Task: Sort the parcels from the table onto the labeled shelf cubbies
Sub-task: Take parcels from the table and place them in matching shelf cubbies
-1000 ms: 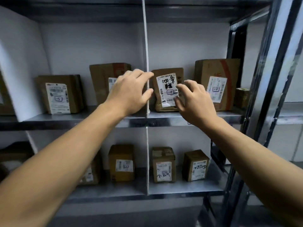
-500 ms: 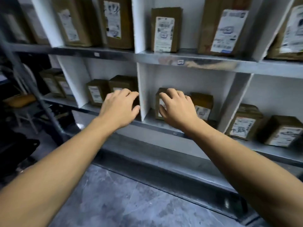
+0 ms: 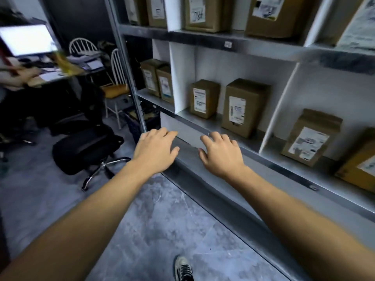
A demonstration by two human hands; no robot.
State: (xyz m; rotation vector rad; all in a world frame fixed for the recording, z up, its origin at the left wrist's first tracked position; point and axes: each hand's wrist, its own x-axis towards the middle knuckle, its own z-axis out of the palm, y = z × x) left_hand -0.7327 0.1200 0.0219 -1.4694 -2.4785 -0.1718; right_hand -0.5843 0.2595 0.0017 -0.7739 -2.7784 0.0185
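Both hands empty, fingers spread: left hand [image 3: 155, 152] and right hand [image 3: 220, 154] in front of the shelf [image 3: 251, 151] edge. Parcels [image 3: 242, 107] sit upright in the cubbies. Black office chair [image 3: 85, 147] off left on grey floor [image 3: 158, 224]. Labels too blurry to read

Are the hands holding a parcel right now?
No, both empty: left hand and right hand have spread fingers, in front of the shelf edge.
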